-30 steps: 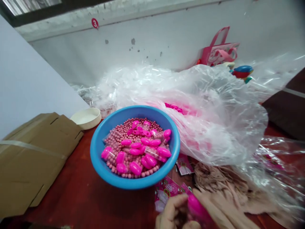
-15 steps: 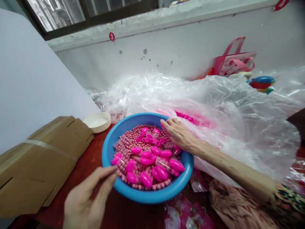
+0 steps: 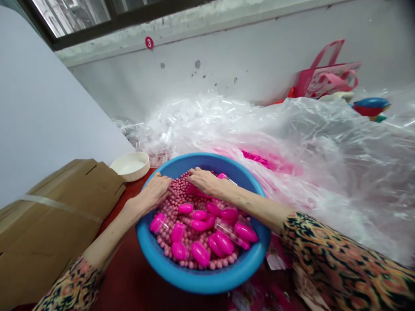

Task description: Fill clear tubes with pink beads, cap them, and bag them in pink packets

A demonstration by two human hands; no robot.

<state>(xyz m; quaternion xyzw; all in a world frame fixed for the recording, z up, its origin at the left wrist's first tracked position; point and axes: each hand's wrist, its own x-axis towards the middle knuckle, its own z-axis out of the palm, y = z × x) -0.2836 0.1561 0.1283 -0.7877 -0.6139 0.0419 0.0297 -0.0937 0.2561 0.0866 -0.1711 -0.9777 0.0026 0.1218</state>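
A blue basin (image 3: 204, 285) holds many small pink beads (image 3: 178, 192). Bright pink rounded caps (image 3: 201, 253), some on clear tubes (image 3: 227, 229), lie on the beads in its front half. My left hand (image 3: 155, 190) reaches over the left rim, fingers bent down at the beads. Beside it, toward the back of the basin, my right hand (image 3: 207, 181) has its fingers curled down onto beads, with pink plastic pieces under the palm. Both sets of fingertips are partly hidden, and whatever they grip does not show.
Left of the basin are a folded cardboard box (image 3: 65, 207) and a shallow white dish (image 3: 131, 167). Clear plastic sheeting (image 3: 324, 147) heaps up behind and to the right. A pink bag (image 3: 327, 77) stands by the wall. Pink printed packets (image 3: 277, 255) lie at the front right.
My left hand has moved from outside the front left rim into the basin. My right hand has moved left from the back right rim to the beads near it.
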